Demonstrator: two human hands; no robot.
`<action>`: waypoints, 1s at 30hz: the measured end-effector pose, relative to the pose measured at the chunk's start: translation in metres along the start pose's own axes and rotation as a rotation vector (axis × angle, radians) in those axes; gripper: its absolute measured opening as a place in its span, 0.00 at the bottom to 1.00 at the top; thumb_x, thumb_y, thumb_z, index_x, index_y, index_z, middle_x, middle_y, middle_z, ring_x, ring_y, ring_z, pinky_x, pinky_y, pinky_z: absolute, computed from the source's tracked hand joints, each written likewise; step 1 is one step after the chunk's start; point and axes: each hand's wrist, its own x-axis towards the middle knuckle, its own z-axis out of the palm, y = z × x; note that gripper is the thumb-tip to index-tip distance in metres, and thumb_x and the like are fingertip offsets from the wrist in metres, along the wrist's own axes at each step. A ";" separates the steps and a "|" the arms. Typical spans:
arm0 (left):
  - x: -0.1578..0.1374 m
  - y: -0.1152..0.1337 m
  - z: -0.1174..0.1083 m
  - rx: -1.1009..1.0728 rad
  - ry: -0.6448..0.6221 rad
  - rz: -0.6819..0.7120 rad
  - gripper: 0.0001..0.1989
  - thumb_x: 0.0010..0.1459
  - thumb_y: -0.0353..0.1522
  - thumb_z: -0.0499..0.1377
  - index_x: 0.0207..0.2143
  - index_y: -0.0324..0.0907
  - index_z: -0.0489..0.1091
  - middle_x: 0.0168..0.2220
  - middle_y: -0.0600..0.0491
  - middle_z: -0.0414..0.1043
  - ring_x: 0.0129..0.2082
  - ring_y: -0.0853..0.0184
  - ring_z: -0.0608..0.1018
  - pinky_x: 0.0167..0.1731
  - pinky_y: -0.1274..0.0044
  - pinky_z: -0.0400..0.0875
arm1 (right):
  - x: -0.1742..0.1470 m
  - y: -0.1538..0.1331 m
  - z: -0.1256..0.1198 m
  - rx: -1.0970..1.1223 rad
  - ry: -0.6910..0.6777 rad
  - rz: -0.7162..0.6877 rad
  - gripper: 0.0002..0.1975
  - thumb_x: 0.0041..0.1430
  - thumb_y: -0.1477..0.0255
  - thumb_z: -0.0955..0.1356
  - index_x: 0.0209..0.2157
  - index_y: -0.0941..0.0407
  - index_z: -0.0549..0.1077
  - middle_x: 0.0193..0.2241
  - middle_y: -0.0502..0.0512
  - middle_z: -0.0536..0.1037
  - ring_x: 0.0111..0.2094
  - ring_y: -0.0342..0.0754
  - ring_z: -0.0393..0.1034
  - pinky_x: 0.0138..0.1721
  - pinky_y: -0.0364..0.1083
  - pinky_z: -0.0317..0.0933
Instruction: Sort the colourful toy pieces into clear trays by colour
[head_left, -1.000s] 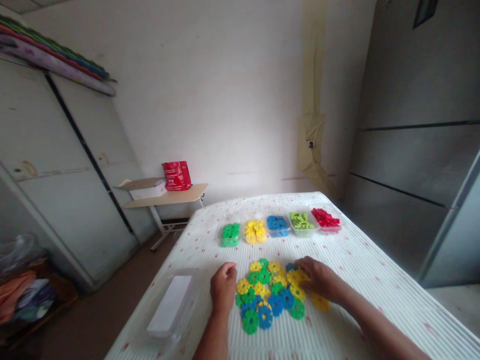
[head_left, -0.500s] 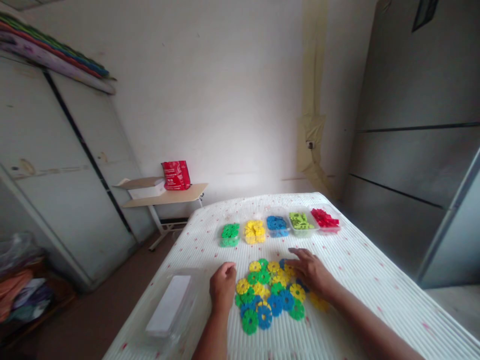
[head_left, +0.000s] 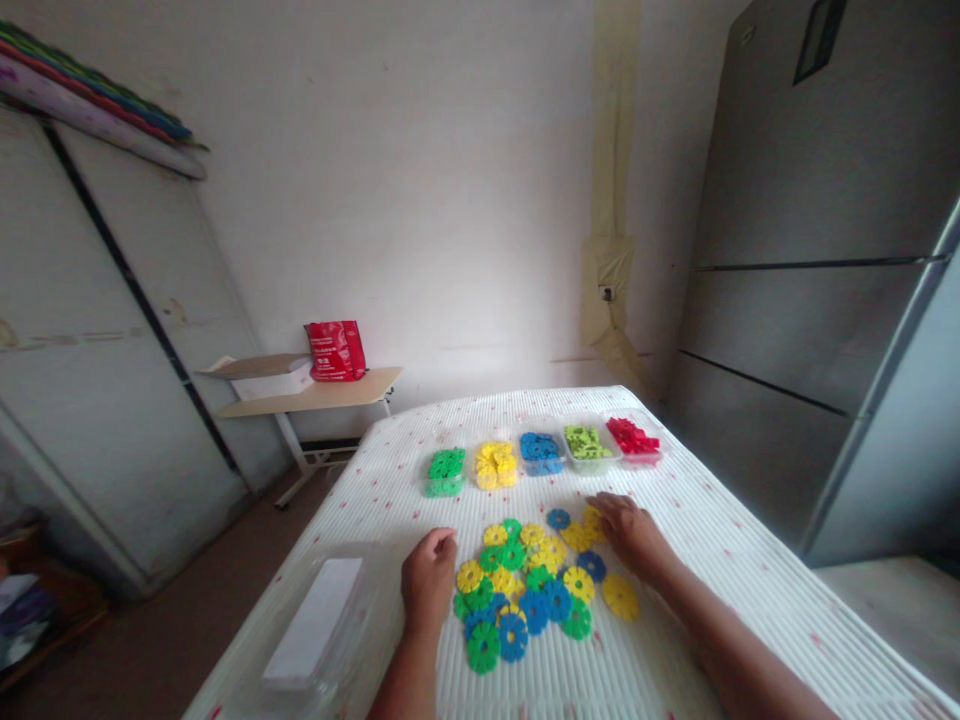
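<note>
Flower-shaped plastic discs in green, yellow and blue lie in a loose pile, with a blue disc near its front. My left hand rests at the pile's left side, fingers curled into a loose fist whose inside is hidden. At the upper right of the pile, my right hand lies low with fingers stretched out, the tips at a yellow disc. Below that hand a separate yellow disc sits on the cloth. A lone blue disc lies at the pile's far edge.
Behind the pile stands a row of clear tubs holding green, yellow, blue, lime and red pieces. A clear plastic container with a white strip is at the left. A grey refrigerator stands right.
My right hand has shifted right and away from the pile's middle, uncovering blue and yellow discs. My left hand stays beside the pile. The whole view has turned slightly right.
</note>
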 end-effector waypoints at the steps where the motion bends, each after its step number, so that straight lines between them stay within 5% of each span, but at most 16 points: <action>1: 0.000 0.000 0.000 0.000 -0.002 -0.001 0.14 0.49 0.35 0.50 0.31 0.42 0.74 0.32 0.51 0.79 0.34 0.63 0.78 0.36 0.77 0.69 | 0.000 0.003 -0.002 0.033 0.032 0.022 0.21 0.57 0.77 0.58 0.51 0.55 0.69 0.50 0.58 0.71 0.51 0.51 0.63 0.51 0.50 0.57; 8: 0.002 -0.003 0.001 0.016 -0.013 -0.016 0.14 0.49 0.36 0.51 0.31 0.43 0.75 0.33 0.50 0.79 0.36 0.62 0.78 0.37 0.76 0.69 | -0.002 0.021 -0.013 0.131 0.082 0.123 0.18 0.55 0.77 0.59 0.43 0.56 0.74 0.40 0.57 0.77 0.39 0.48 0.72 0.42 0.45 0.63; 16: 0.003 -0.003 0.000 0.014 -0.028 -0.023 0.15 0.49 0.37 0.50 0.32 0.42 0.75 0.33 0.50 0.79 0.35 0.61 0.78 0.37 0.75 0.70 | -0.005 0.003 -0.009 0.105 -0.078 -0.048 0.24 0.44 0.70 0.70 0.47 0.53 0.71 0.51 0.57 0.70 0.50 0.55 0.63 0.49 0.52 0.58; 24: 0.003 -0.003 0.001 0.004 -0.019 -0.013 0.15 0.49 0.37 0.51 0.32 0.42 0.75 0.34 0.49 0.79 0.36 0.61 0.78 0.38 0.75 0.70 | -0.005 -0.004 -0.014 -0.003 -0.080 -0.090 0.11 0.54 0.74 0.63 0.39 0.53 0.74 0.40 0.54 0.77 0.43 0.49 0.68 0.42 0.44 0.60; 30: 0.003 -0.003 0.003 0.001 -0.017 -0.023 0.14 0.50 0.36 0.51 0.31 0.42 0.75 0.33 0.50 0.79 0.35 0.62 0.78 0.37 0.76 0.70 | 0.002 -0.016 -0.022 -0.065 0.005 0.013 0.15 0.63 0.73 0.55 0.34 0.58 0.71 0.29 0.60 0.77 0.31 0.49 0.72 0.31 0.43 0.58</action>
